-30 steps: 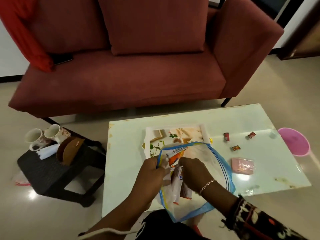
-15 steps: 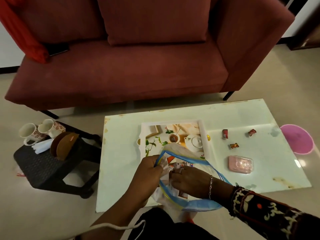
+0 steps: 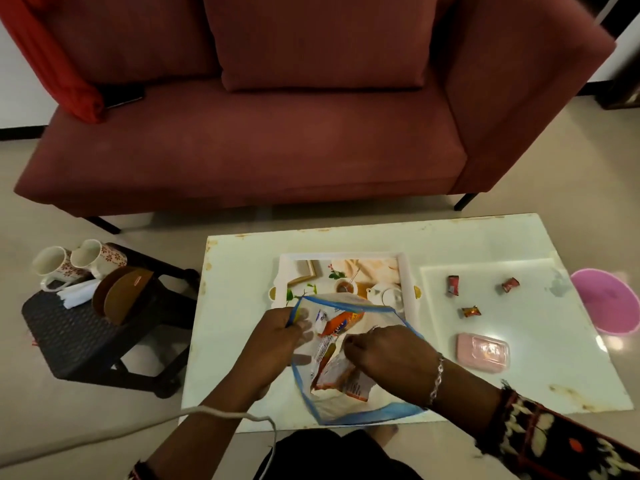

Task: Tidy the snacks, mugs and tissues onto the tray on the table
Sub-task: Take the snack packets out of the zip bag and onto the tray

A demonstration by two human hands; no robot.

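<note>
A clear zip bag [image 3: 349, 407] with blue edges lies on the white table [image 3: 242, 282], over the near part of the picture-printed tray [image 3: 405, 271]. My left hand [image 3: 277, 344] grips the bag's left rim. My right hand [image 3: 391, 358] reaches into the bag and pinches an orange snack packet [image 3: 334, 374]. Three wrapped candies [image 3: 453, 285] and a pink tissue pack [image 3: 483, 351] lie on the table to the right. Two floral mugs [image 3: 100, 258] and white tissues [image 3: 78, 296] sit on a black stool at the left.
A dark red sofa [image 3: 242, 150] stands behind the table, with a phone on its seat. The black stool [image 3: 69, 341] also holds a brown wooden holder [image 3: 121, 296]. A pink bin [image 3: 609, 303] stands on the floor by the table's right edge.
The bag's mouth has been pulled wider open. My right hand has shifted inside it and now holds an orange packet lower in the bag. The view has tilted slightly.
</note>
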